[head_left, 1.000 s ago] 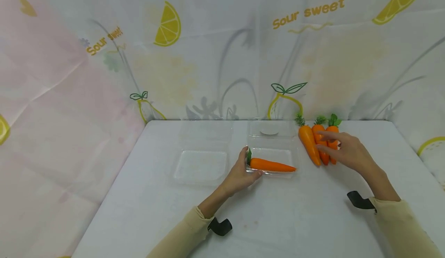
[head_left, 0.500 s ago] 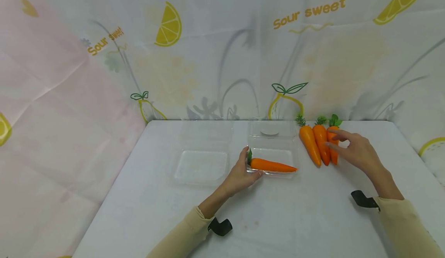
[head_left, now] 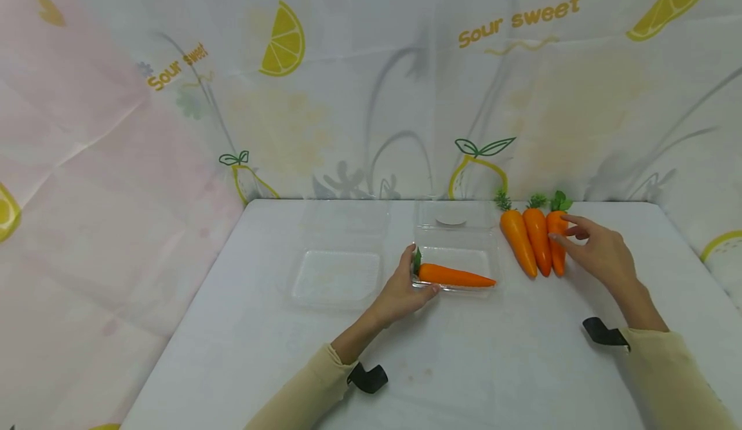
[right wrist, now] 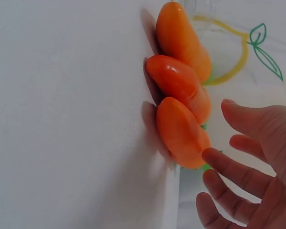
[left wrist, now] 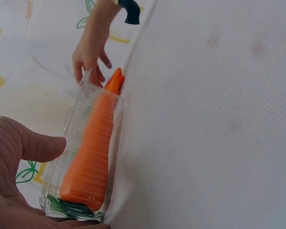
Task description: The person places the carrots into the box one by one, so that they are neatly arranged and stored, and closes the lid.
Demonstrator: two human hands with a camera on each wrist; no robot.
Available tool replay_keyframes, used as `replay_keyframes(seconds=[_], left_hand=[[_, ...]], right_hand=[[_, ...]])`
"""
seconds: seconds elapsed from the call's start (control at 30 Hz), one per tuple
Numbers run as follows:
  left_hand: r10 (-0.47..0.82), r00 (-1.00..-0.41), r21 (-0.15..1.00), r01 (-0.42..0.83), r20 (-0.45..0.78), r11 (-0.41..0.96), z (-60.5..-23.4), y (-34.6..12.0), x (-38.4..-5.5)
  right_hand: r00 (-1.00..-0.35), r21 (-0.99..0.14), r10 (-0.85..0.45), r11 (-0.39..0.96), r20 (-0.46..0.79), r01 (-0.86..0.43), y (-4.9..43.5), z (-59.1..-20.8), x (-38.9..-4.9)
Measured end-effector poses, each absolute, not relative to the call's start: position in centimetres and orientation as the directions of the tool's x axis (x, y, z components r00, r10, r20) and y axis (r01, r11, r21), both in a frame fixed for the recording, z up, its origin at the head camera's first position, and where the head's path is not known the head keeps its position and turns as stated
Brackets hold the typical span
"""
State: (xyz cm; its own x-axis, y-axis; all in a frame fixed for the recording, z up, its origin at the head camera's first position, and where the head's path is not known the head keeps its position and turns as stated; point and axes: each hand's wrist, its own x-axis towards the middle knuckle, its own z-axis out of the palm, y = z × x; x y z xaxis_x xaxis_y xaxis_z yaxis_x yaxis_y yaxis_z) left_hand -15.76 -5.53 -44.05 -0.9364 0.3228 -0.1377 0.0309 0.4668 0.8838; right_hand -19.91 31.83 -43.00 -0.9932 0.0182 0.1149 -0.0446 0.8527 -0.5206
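Note:
My left hand [head_left: 404, 293] grips the near left corner of a clear plastic box [head_left: 489, 256], its thumb along the front wall. Inside that box lies an orange carrot [head_left: 455, 275], its green top to the left. The left wrist view shows the same carrot [left wrist: 92, 152] through the clear wall. My right hand [head_left: 603, 250] is spread over the right edge of the rightmost carrot [head_left: 557, 237], holding nothing. In the right wrist view its thumb and fingers are apart beside that carrot [right wrist: 178, 131]. Two more carrots, a middle one [head_left: 538, 240] and a left one [head_left: 517, 240], lie alongside.
A second clear plastic box [head_left: 336, 279] with its lid folded back stands left of the held one. The raised lid [head_left: 429, 214] of the held box lies toward the back. A printed cloth [head_left: 359, 95] hangs behind the white table [head_left: 232, 353].
My right hand has moved right, from over the middle and right carrots to the rightmost carrot's edge, and its thumb and fingers have drawn closer together. The left hand and box have stayed still.

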Motion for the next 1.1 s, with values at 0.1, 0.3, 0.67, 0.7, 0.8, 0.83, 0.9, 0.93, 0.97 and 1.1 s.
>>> replay_keyframes(seconds=[0.1, 0.3, 0.67, 0.7, 0.8, 0.83, 0.9, 0.93, 0.97, 1.1], left_hand=[[0.322, -0.937, 0.883, 0.032, -0.137, 0.468, -44.05, -5.51, -15.74], [0.327, -0.935, 0.883, 0.037, -0.134, 0.468, -43.94, -5.40, -15.68], [0.324, -0.935, 0.884, 0.026, -0.143, 0.467, -43.96, -5.50, -15.72], [0.323, -0.936, 0.884, 0.027, -0.142, 0.467, -43.97, -5.50, -15.72], [0.323, -0.936, 0.883, 0.031, -0.139, 0.469, -43.94, -5.47, -15.68], [0.324, -0.936, 0.883, 0.032, -0.138, 0.468, -43.95, -5.48, -15.68], [0.325, -0.936, 0.884, 0.032, -0.138, 0.466, -43.96, -5.50, -15.69], [0.326, -0.936, 0.884, 0.034, -0.135, 0.465, -43.95, -5.51, -15.68], [0.327, -0.935, 0.886, 0.034, -0.135, 0.462, -43.96, -5.53, -15.70], [0.328, -0.935, 0.888, 0.031, -0.136, 0.458, -43.99, -5.62, -15.73]], right_hand=[[-0.992, -0.533, 0.046, 0.846, 0.114, -0.022, 31.65, -43.16, -19.93], [-0.996, -0.513, 0.056, 0.858, 0.075, 0.010, 31.77, -42.99, -20.04], [-0.998, -0.502, 0.068, 0.863, -0.002, 0.060, 31.76, -43.09, -20.26], [-0.998, -0.500, 0.068, 0.864, -0.004, 0.061, 31.77, -43.13, -20.28], [-0.998, -0.495, 0.062, 0.867, -0.006, 0.057, 31.80, -43.23, -20.35], [-0.998, -0.495, 0.061, 0.867, -0.005, 0.055, 31.78, -43.24, -20.36], [-0.998, -0.495, 0.060, 0.867, -0.007, 0.056, 31.76, -43.26, -20.39], [-0.998, -0.497, 0.061, 0.866, -0.008, 0.057, 31.72, -43.26, -20.41], [-0.998, -0.499, 0.064, 0.864, -0.014, 0.062, 31.69, -43.25, -20.42], [-0.996, -0.506, 0.080, 0.858, -0.045, 0.092, 31.59, -43.28, -20.42]])
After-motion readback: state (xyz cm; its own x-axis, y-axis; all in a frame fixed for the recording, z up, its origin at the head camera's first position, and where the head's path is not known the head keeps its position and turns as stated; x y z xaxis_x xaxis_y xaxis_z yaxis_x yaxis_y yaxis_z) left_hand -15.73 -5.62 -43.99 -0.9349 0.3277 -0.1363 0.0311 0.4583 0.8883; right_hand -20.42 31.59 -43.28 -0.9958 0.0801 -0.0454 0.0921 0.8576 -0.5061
